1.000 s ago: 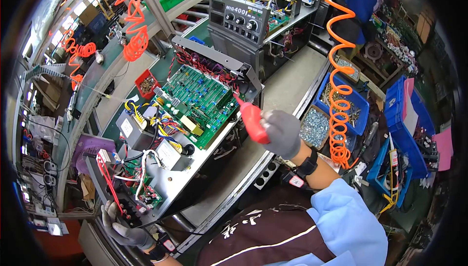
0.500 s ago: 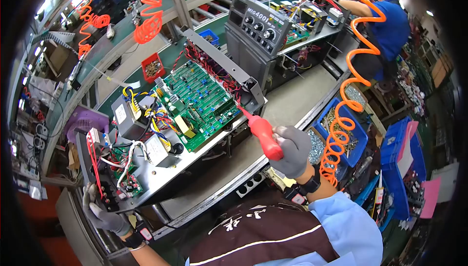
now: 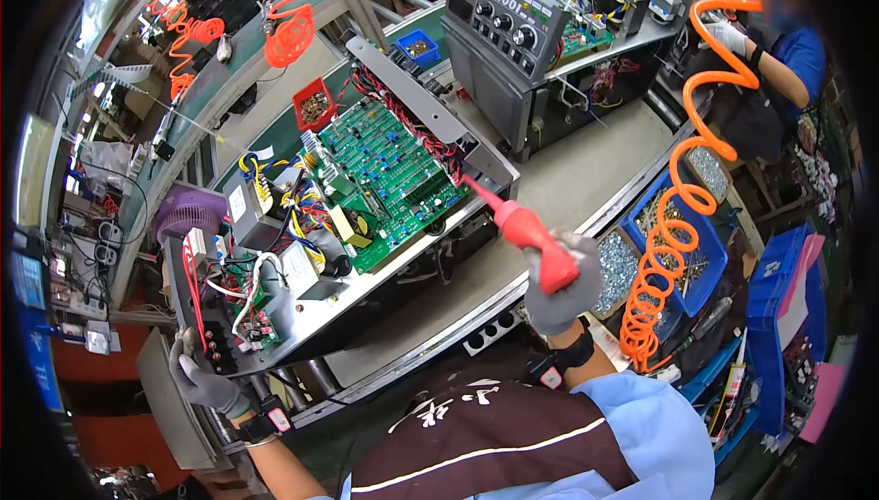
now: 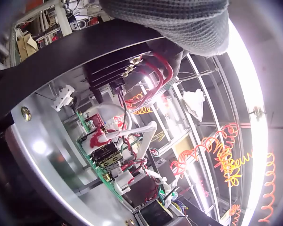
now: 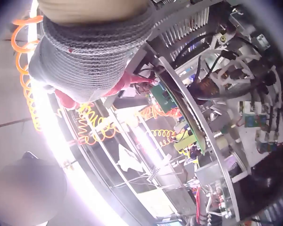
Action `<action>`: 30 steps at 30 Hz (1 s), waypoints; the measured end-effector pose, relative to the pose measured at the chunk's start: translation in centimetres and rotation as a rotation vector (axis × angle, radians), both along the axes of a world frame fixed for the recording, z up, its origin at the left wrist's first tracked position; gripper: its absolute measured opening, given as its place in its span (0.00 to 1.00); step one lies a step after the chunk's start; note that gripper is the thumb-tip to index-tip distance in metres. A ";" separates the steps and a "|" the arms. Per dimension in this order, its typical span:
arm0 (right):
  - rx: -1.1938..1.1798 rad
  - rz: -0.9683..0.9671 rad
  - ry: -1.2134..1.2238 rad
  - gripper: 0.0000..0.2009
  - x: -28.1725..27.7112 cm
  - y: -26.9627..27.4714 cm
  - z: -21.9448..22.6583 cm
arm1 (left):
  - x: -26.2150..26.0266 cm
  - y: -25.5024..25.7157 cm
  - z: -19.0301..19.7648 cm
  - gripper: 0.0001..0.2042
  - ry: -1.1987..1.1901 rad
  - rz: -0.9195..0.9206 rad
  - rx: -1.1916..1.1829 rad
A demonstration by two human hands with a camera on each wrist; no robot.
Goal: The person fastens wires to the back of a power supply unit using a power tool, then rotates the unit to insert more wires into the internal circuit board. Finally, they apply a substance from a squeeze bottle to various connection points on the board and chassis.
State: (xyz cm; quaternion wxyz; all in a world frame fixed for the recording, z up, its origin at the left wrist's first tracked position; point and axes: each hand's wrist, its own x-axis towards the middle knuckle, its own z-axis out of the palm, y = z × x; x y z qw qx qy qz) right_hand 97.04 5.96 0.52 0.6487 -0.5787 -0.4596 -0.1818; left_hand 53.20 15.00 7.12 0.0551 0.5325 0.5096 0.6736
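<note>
My right hand (image 3: 560,306), in a grey glove, grips the handle of a red screwdriver (image 3: 529,233). The screwdriver slants up and left, its tip at the red wires beside the corner of a green circuit board (image 3: 389,184). That board sits on an open metal chassis (image 3: 298,317) with transformers and bundled wires. In the right wrist view the glove (image 5: 87,63) hides most of the handle. Also gloved, my left hand (image 3: 212,388) rests at the chassis's dark end panel, fingers extended. The left wrist view shows part of its glove (image 4: 188,23) over the panel's edge.
A second welder unit marked MIG400I (image 3: 499,19) stands behind on the roller line. Red (image 3: 314,106) and blue (image 3: 417,48) parts bins lie near the chassis. An orange coiled hose (image 3: 696,189) hangs at right, before a blue screw bin (image 3: 700,271). Another person (image 3: 778,70) works beyond.
The head view has shifted, so the chassis appears farther right. The screwdriver stays at the board's corner while the right hand's hold on its handle has turned slightly. My left hand stays at the end panel.
</note>
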 end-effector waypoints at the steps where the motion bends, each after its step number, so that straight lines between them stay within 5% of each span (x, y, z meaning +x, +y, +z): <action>1: 0.001 -0.055 0.084 0.17 -0.2 0.2 -0.2 | 0.2 -0.1 0.2 0.16 0.016 -0.005 0.002; 13: 0.141 0.156 0.876 0.13 -0.8 3.2 0.4 | -0.4 0.0 -0.4 0.16 0.057 -0.012 0.019; 30: 0.153 0.096 0.779 0.13 -1.8 3.7 -0.4 | -0.1 -0.2 -0.7 0.18 0.014 -0.119 0.024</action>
